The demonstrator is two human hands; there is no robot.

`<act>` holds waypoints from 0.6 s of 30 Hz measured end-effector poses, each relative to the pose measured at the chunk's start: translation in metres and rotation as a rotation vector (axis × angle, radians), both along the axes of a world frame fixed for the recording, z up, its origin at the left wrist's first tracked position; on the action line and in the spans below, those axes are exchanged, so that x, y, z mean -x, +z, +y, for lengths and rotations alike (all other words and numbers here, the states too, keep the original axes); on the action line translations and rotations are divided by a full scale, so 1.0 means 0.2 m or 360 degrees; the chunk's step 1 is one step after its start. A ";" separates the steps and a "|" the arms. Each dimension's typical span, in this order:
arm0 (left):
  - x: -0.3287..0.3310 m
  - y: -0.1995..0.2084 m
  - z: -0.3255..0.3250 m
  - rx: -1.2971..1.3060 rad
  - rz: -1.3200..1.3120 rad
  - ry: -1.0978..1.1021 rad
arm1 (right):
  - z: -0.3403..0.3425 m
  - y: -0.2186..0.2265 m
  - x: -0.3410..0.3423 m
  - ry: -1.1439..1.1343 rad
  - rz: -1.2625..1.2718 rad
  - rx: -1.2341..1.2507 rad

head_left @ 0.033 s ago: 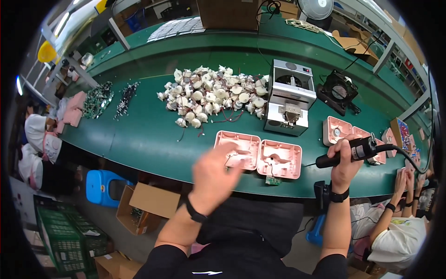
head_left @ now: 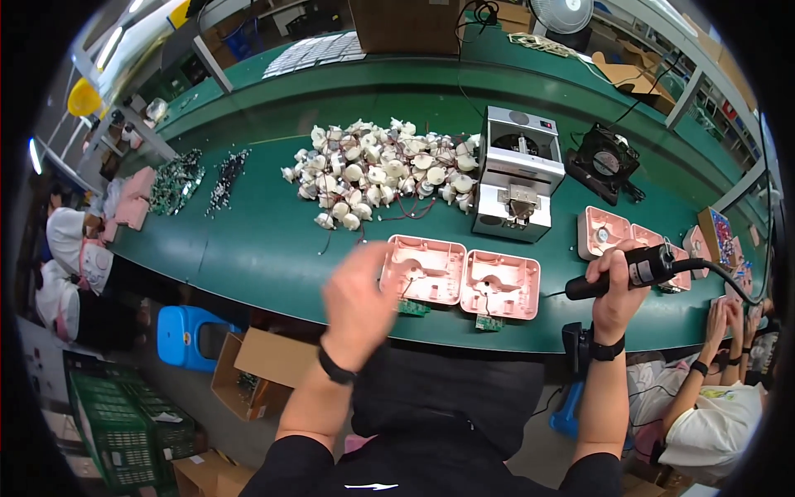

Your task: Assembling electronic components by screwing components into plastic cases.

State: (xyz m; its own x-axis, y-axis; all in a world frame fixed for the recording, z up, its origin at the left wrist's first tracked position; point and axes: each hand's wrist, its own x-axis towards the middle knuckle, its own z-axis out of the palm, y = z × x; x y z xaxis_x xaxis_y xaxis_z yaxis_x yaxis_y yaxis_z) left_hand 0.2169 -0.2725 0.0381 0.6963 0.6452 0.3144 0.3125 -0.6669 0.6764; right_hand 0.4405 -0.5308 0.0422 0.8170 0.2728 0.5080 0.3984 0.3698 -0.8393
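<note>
My right hand [head_left: 614, 296] is wrapped round a black corded electric screwdriver [head_left: 650, 265], its thin bit pointing left toward the open pink housings. My left hand [head_left: 356, 302] is smeared by motion beside the left edge of the left pink housing [head_left: 443, 286]; its finger pose is unclear. The right pink housing [head_left: 523, 286] lies alongside, also open side up. A small green circuit board [head_left: 413, 308] hangs at the left housing's near edge, and another green circuit board [head_left: 489, 323] lies at the right one's near edge.
A heap of white motor-like parts with wires [head_left: 373, 170] lies beyond the housings. Right of it stand a grey-white machine [head_left: 517, 186] and a black fan [head_left: 609, 161]. More pink housings [head_left: 603, 232] sit at the right, near a co-worker's hands [head_left: 719, 319].
My left hand has moved left, off the left housing, and the green board at its near edge now shows. The right hand with the screwdriver stays nearly in place.
</note>
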 end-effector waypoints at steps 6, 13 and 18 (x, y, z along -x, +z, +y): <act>0.08 -0.23 0.66 -0.0623 0.0198 0.0477 | 0.00 -0.07 0.03 0.0060 0.0022 -0.0193; 0.11 -0.22 0.83 -0.0274 0.0604 0.0323 | -0.01 -0.07 0.06 0.0030 -0.0041 -0.0085; 0.31 -0.25 0.77 0.1080 0.0143 -0.0081 | -0.02 -0.06 0.05 0.0028 0.0039 -0.0156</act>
State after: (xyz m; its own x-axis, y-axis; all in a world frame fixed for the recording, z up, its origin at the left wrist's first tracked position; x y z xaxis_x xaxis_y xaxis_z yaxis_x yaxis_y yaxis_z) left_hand 0.1552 -0.1189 -0.0115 0.7355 0.6447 -0.2084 0.3665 -0.1199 0.9227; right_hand 0.4306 -0.5342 0.0308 0.8250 0.2371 0.5130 0.3709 0.4576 -0.8081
